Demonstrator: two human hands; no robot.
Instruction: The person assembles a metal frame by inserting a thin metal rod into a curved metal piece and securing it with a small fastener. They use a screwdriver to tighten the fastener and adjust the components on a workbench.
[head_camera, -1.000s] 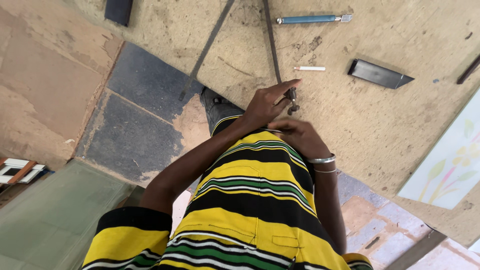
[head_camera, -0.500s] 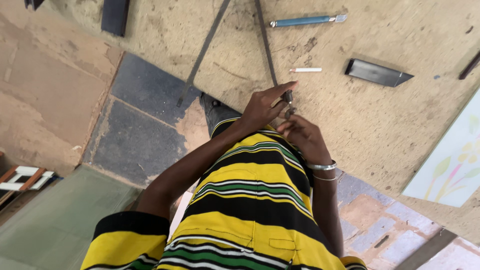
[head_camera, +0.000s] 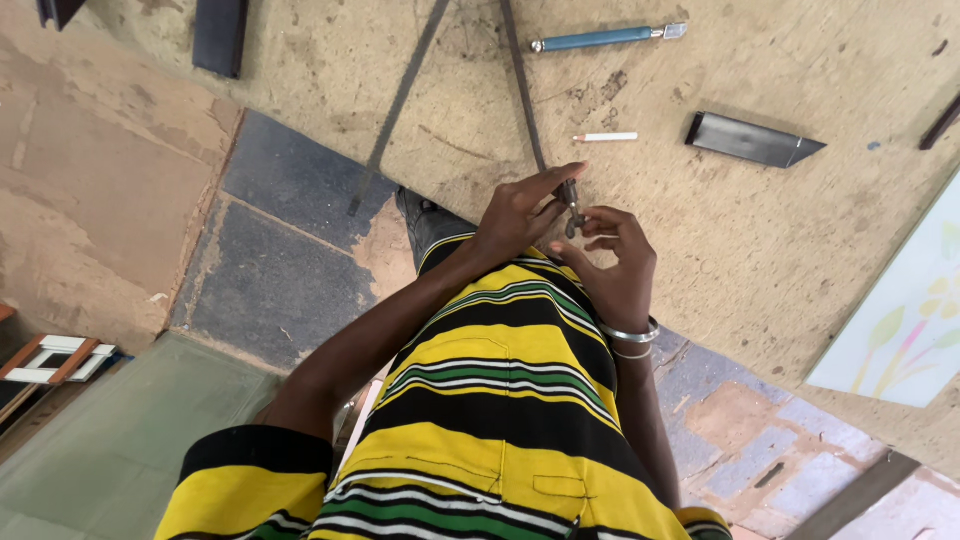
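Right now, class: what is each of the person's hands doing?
Left hand: closed, pinching a thin dark metal strip with the fingertips.
Right hand: curled, fingertips at the same strip's near end; firm grip cannot be told.

Both hands meet at the near edge of the dusty tan worktop (head_camera: 800, 250). The left hand (head_camera: 520, 212) pinches a thin dark metal strip (head_camera: 524, 90) between forefinger and thumb, and the right hand (head_camera: 612, 268), with bangles at its wrist, curls its fingers just beside that pinch, touching the strip's end. Beyond the hands lie a white chalk stick (head_camera: 605, 137), a blue-handled tool (head_camera: 600, 39) farther off, and a dark angled bar (head_camera: 752, 141) off to the right hand's side. A second dark strip (head_camera: 400, 100) slants away beyond the left hand.
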